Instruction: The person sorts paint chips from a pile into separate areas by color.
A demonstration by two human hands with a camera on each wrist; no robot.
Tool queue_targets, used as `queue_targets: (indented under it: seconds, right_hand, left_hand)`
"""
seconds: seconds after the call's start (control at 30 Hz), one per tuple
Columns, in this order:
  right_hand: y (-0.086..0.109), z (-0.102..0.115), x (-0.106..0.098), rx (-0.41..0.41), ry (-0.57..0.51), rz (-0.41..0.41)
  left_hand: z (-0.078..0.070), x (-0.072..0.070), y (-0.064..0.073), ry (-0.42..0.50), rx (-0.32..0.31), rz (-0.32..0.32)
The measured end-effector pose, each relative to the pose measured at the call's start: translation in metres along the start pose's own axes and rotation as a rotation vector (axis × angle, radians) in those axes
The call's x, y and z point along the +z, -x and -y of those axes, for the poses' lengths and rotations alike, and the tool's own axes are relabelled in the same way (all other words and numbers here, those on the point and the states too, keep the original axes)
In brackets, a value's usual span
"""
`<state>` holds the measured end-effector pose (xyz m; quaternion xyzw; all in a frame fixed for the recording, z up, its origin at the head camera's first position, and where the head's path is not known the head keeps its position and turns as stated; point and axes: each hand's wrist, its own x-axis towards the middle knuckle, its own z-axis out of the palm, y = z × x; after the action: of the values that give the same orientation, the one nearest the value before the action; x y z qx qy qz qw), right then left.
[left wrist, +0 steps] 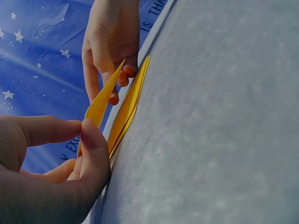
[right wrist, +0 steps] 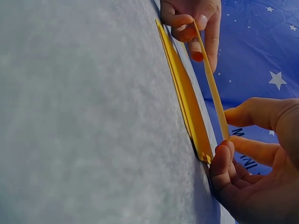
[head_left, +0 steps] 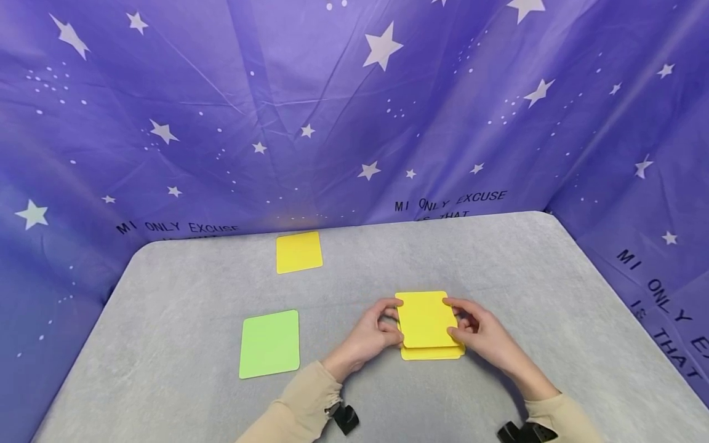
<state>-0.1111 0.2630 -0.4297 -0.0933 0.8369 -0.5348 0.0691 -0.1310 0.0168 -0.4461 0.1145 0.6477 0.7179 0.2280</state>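
A yellow square card (head_left: pixel 425 320) with rounded corners is held up between both hands, a little above the table. My left hand (head_left: pixel 367 335) pinches its left edge with thumb and fingers; my right hand (head_left: pixel 487 332) grips the right edge the same way. Right below it lie other yellow cards (head_left: pixel 432 354), mostly covered in the head view. Both wrist views show a gap between the raised card (left wrist: pixel 100 105) and the thin yellow stack (right wrist: pixel 187 95) on the table.
A green square card (head_left: pixel 269 344) lies left of the hands. Farther back, another yellow card (head_left: pixel 299 252) lies near the table's rear edge. The grey table (head_left: pixel 554 295) is backed by a purple star-patterned curtain (head_left: pixel 310 92), which also hangs along the sides.
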Motion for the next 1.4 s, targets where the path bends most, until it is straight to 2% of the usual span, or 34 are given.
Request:
queue_targets:
  seconds: [0.23,0.4,0.67,1.17,1.4]
  right_hand:
    - [0.001,-0.003,-0.001,-0.003,0.074,0.003]
    - [0.002,-0.005,0.0,-0.027,0.146,-0.006]
    - [0.002,-0.003,0.0,-0.033,0.23,-0.018]
    - [-0.012,0.007,0.007,-0.083,0.176,-0.065]
    - [-0.025,0.015,0.013,-0.077,0.055,-0.037]
  left_hand:
    - [0.0,0.002,0.002,0.013,-0.022,-0.008]
    - [-0.002,0.0,0.006,0.003,-0.041,-0.043]
    - [-0.004,-0.012,0.015,-0.05,-0.042,-0.082]
    - [-0.009,-0.045,0.021,-0.069,-0.002,-0.13]
    - [-0.018,-0.062,0.019,-0.1,0.011,-0.163]
